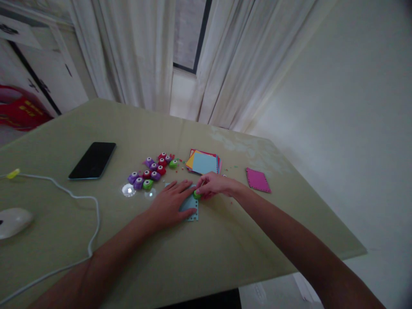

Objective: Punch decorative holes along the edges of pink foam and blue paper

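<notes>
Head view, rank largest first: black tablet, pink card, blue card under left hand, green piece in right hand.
1. Black tablet
2. Pink card
3. Green piece in right hand
Unsure: blue card, partly hidden by left hand.

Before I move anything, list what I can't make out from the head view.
Middle of the light blue sheet: hidden under the left hand.
Most of the green piece: covered by the right hand.
Lower cards in the stack: mostly covered by those above.
White mouse: cut off by the left edge.
Yellow lettering on the red item: too blurred and small to read.
</notes>
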Tool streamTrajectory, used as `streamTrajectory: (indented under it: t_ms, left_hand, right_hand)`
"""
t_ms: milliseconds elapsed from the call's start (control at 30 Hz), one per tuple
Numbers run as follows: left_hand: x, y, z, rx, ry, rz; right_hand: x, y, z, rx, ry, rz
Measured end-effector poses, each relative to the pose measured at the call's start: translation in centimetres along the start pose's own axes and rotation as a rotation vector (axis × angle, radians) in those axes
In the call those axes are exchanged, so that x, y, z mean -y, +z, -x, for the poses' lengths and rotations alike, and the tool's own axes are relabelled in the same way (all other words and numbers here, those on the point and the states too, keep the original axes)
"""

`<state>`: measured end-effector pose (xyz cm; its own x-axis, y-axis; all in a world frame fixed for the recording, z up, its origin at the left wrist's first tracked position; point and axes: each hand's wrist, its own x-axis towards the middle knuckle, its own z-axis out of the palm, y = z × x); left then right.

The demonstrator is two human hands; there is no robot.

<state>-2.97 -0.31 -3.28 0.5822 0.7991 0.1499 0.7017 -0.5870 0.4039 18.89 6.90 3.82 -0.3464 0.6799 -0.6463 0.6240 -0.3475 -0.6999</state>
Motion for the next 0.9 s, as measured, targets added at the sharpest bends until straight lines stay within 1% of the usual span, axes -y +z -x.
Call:
streamTrajectory:
  t_ms: [167, 400, 567, 700, 800, 900]
  left_hand:
    - [0.1, 0.1, 0.0, 0.002, -0.002, -0.001]
    - [0.0, 0.1, 0.1, 0.016, 0.000, -0.012]
    - [0.1, 0.3, 0.1, 0.014, 0.000, -0.026]
    - [0.3, 0.6, 0.1, 0.001, 0.008, -0.017]
    - [0.3, 0.6, 0.1, -0.021, 0.009, -0.017]
    - [0.2, 0.4, 0.1, -0.010, 0.002, -0.010]
  right_hand:
    - [0.5, -0.2, -0.6, -0.052, -0.039, 0.337]
    - [0.9, -0.1, -0.6, -0.070, -0.048, 0.480]
    - [1.3, 0.1, -0.1, -0.064, -0.032, 0.527]
    - [1.0, 0.1, -0.3, -0.051, -0.009, 0.530]
    - [0.6, 0.0, -0.4, -0.006, 0.018, 0.499]
    - [0.2, -0.2, -0.5, 0.041, 0.026, 0.441]
